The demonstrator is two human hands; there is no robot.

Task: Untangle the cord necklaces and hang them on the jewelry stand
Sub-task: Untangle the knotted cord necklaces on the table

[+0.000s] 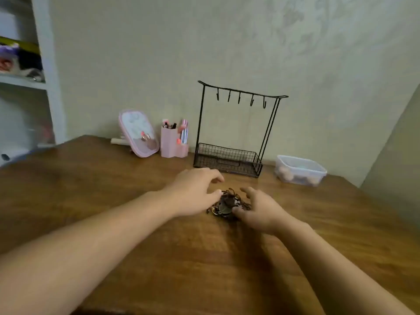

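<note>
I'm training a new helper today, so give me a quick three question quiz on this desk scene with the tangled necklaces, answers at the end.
1. True or false: a necklace already hangs from the jewelry stand.
2. Multiple choice: the pile of cord necklaces lies A) in the stand's wire basket, B) on the wooden table between the two hands, C) inside the clear plastic container.
3. Fill in: the pink holder with makeup stands on the ____ side of the stand, as the camera sees it.

Key:
1. False; all the hooks are bare.
2. B; the left hand and right hand flank the pile.
3. Left.
</note>
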